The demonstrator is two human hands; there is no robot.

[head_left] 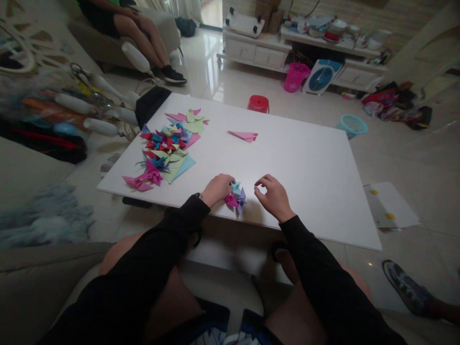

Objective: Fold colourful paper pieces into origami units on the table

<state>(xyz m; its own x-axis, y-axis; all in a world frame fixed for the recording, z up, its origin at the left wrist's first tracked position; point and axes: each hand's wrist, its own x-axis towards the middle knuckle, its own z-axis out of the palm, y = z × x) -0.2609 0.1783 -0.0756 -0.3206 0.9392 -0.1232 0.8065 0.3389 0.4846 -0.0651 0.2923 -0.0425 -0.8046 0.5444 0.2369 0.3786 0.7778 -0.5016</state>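
Note:
A small folded paper piece [236, 195] in pink, teal and purple lies near the front edge of the white table [305, 163]. My left hand [216, 189] is closed on its left side, gripping it. My right hand [273, 195] hovers just right of it with fingers curled loosely and apart, holding nothing. Both arms wear black sleeves.
A heap of coloured folded papers [167, 146] covers the table's left part. A lone pink folded paper [244, 135] lies further back. A red stool [258, 103], pink basket [295, 76] and teal basket [352, 126] stand on the floor. Another person's legs [143, 33] show at the far left.

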